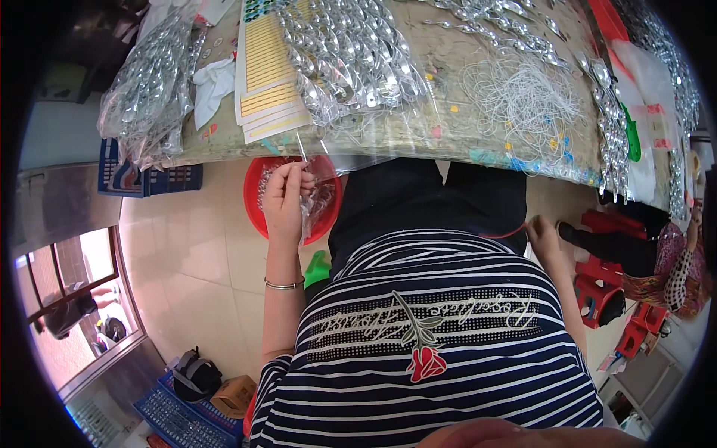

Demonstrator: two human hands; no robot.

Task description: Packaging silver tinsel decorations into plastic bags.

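My left hand [285, 196] is raised below the table's front edge, its fingers closed on a clear plastic bag [317, 203] holding small silvery beads. The bag hangs over a red round basin [255, 200] on the floor. My right hand [543, 237] rests low beside my right thigh, fingers curled; whether it holds anything cannot be made out. On the table [463, 127] above lie several strings of shiny silver crystal pieces [351, 60] and a tangle of white thread [519, 97].
Sheets of yellow sticker strips [270, 82] lie left of the crystals, beside a bulging bag of silver pieces [146, 82]. Blue crates [146, 179] stand at the left and red stools [609, 291] at the right. Another person's patterned sleeve [683, 272] shows far right.
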